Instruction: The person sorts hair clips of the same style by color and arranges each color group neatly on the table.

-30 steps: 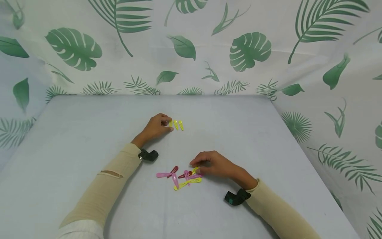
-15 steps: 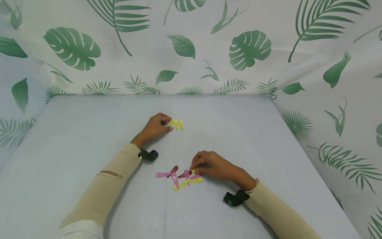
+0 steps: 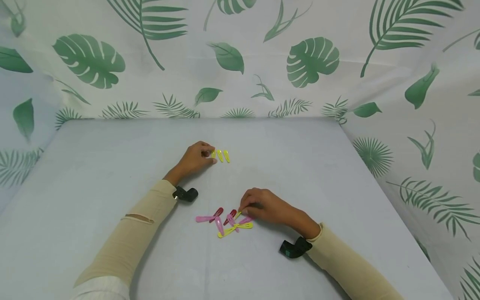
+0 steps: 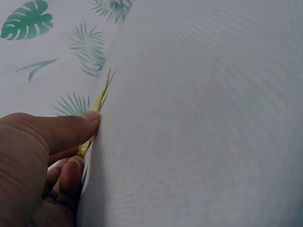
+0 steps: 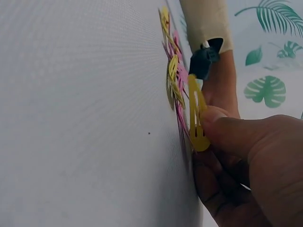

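At the back, three yellow snap hair clips stand in a short row. My left hand [image 3: 193, 159] has its thumb and index finger at the ends of the leftmost clip [image 3: 213, 154]; the middle clip [image 3: 220, 156] and right clip [image 3: 226, 156] lie beside it. Nearer me, my right hand [image 3: 268, 206] pinches another yellow hair clip [image 5: 199, 139] between thumb and fingers, at the right side of a loose pile. Pink clips [image 3: 219, 225], red clips [image 3: 230, 217] and a yellow clip [image 3: 226, 232] overlap in that pile. My right fingers partly hide a pink clip [image 3: 246, 220].
A white cloth-covered table [image 3: 112, 166] spreads under both hands. Leaf-printed sheets [image 3: 262, 62] rise behind it and at the sides. Each wrist carries a small black camera, such as the right one [image 3: 295, 248].
My right fingers have come together on a yellow clip and shifted it slightly left. The red clip beside it has turned steeper, and a pink one has tilted. The left hand stays at the row.
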